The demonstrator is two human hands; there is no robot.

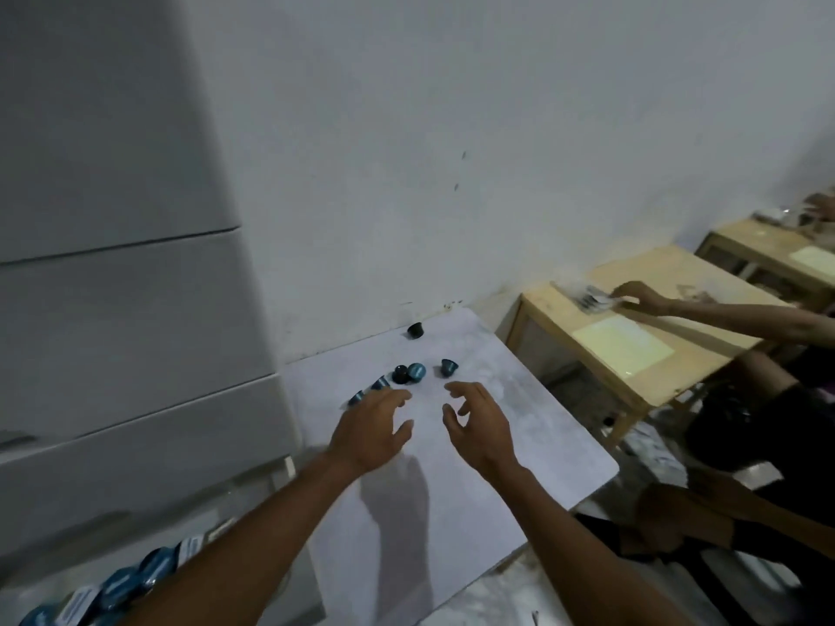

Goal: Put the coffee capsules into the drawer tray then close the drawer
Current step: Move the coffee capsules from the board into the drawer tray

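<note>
Several coffee capsules lie on the white table (519, 426): a black one (415, 329) near the wall, a dark blue one (448, 366), a light blue one (418, 372) touching a black one (400, 374), and two blue ones (381, 383) (357, 398) by my left fingertips. My left hand (372, 426) hovers open just short of them. My right hand (479, 422) is open too, below the dark blue capsule. At the bottom left, the drawer tray (81, 600) holds a row of blue capsules, partly hidden by my left arm.
A tall white cabinet (117, 309) stands at the left against the wall. To the right are wooden tables (632, 323), where another person's hand (641, 298) reaches over some items. A dark-clothed person (745, 426) sits close to the table's right edge.
</note>
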